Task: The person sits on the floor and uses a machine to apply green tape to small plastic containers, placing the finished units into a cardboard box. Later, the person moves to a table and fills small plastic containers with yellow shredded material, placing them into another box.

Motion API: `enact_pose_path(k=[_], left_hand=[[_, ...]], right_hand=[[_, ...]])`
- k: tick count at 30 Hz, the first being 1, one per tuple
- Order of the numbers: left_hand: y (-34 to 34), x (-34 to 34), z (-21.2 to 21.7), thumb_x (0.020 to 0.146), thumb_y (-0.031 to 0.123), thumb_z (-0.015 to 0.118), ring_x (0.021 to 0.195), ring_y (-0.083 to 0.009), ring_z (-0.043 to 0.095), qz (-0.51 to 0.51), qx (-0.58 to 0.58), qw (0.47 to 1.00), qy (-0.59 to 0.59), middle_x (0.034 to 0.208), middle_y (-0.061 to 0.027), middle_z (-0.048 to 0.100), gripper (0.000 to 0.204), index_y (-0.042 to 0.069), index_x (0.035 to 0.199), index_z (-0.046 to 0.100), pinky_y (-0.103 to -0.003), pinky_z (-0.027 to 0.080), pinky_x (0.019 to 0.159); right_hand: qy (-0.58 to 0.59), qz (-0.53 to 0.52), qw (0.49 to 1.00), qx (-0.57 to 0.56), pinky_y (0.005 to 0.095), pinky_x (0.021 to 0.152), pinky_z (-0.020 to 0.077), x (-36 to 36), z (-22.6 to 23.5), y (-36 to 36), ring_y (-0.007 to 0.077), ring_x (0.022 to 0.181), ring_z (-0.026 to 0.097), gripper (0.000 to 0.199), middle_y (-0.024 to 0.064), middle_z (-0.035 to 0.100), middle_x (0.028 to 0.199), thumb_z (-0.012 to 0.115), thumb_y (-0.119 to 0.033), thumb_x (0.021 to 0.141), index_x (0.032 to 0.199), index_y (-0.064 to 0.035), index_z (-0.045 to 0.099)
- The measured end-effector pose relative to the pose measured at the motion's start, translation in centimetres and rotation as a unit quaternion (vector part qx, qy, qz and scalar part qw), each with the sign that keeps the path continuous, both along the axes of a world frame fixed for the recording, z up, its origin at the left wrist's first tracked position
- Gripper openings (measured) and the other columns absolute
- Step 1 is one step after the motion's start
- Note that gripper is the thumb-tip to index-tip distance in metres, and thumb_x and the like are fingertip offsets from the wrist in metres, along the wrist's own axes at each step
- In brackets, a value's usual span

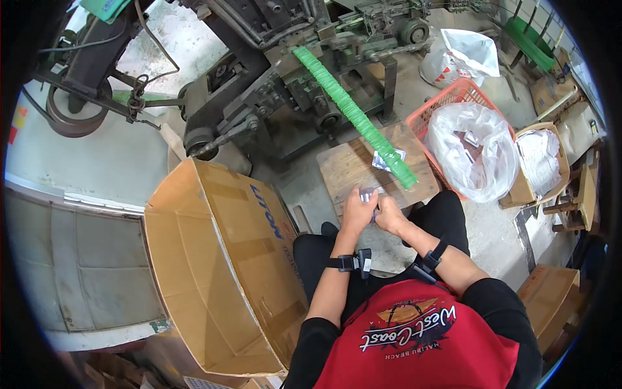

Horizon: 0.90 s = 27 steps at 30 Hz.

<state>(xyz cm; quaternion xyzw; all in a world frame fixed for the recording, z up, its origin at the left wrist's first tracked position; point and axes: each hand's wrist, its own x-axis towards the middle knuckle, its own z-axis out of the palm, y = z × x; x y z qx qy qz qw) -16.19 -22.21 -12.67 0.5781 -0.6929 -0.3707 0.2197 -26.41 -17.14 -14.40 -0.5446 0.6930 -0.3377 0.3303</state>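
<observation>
Inside the basket (435,102), bagged packets (471,138); left hand (357,211), right hand (391,216): fingers clamping silvery packaging (368,194)

A workshop it was, and there stood the giveaway: a big dark metal machine (236,120), all bars, rods and brackets, with black round rollers (199,144) down its side! Out of it slanted a long bright-green ribbed strip (350,107), right over a low brown wooden desk (338,167). Off to the right, an orange-red plastic lattice basket (447,95) sat lined with a bulging clear plastic bag (447,139), and over on the left gaped a huge brown cardboard carton (249,220), all on bare grey floor (484,243)!
</observation>
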Motion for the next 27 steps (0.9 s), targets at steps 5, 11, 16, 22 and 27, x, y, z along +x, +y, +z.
enact_pose_path(k=[5, 11, 16, 22, 27], left_hand=[[0.7, -1.0, 0.4, 0.075, 0.040, 0.066, 0.083, -0.0384, 0.062, -0.052, -0.119, 0.976, -0.175, 0.087, -0.0258, 0.062, 0.054, -0.004, 0.104, 0.057, -0.043, 0.049, 0.073], [-3.7, 4.5, -0.9, 0.083, 0.043, 0.060, 0.086, -0.0313, 0.060, 0.113, 0.178, 0.915, 0.344, 0.092, -0.0193, 0.060, 0.048, -0.002, 0.099, 0.054, -0.038, 0.051, 0.072], [-3.3, 1.7, -5.0, 0.090, 0.034, 0.046, 0.093, -0.0303, 0.060, 0.141, 0.284, 0.698, 0.642, 0.097, -0.0196, 0.061, 0.042, -0.006, 0.097, 0.054, -0.035, 0.049, 0.084], [-3.3, -0.8, -8.4, 0.085, 0.003, 0.048, 0.095, -0.0280, 0.060, 0.233, 0.128, 0.763, 0.589, 0.098, -0.0166, 0.061, 0.015, -0.005, 0.093, 0.057, -0.033, 0.047, 0.090], [-3.8, 2.8, -9.1, 0.085, 0.001, 0.046, 0.092, -0.0262, 0.062, 0.302, 0.043, 0.782, 0.543, 0.097, -0.0153, 0.061, 0.014, -0.004, 0.094, 0.056, -0.032, 0.051, 0.083]], right_hand=[[0.103, -0.005, 0.995, 0.010, 0.0490, 0.069, 0.0465, -2.2, 0.3, 1.8, 0.0443, 0.078, 0.059, 0.012, 0.0296, 0.058, 0.078, 0.056, 0.000, 0.066, 0.075, 0.0074, 0.055], [0.070, -0.059, 0.994, 0.058, 0.0436, 0.062, 0.0471, -11.5, -1.8, 7.3, 0.0407, 0.068, 0.060, 0.011, 0.0261, 0.058, 0.069, 0.063, -0.004, 0.069, 0.069, 0.0050, 0.056], [-0.199, -0.086, 0.968, 0.127, 0.0249, 0.042, 0.0416, -10.9, 0.7, 7.8, 0.0099, 0.047, 0.056, 0.016, 0.0052, 0.058, 0.059, 0.065, -0.010, 0.081, 0.072, 0.0009, 0.057], [-0.312, -0.120, 0.928, 0.166, 0.0247, 0.046, 0.0483, -10.3, 0.4, 9.3, 0.0149, 0.052, 0.060, 0.010, 0.0094, 0.062, 0.066, 0.061, -0.008, 0.084, 0.084, 0.0006, 0.056], [-0.361, -0.118, 0.908, 0.178, 0.0267, 0.049, 0.0495, -10.0, -0.2, 10.0, 0.0176, 0.056, 0.062, 0.009, 0.0130, 0.063, 0.072, 0.056, -0.006, 0.086, 0.089, 0.0021, 0.054]])
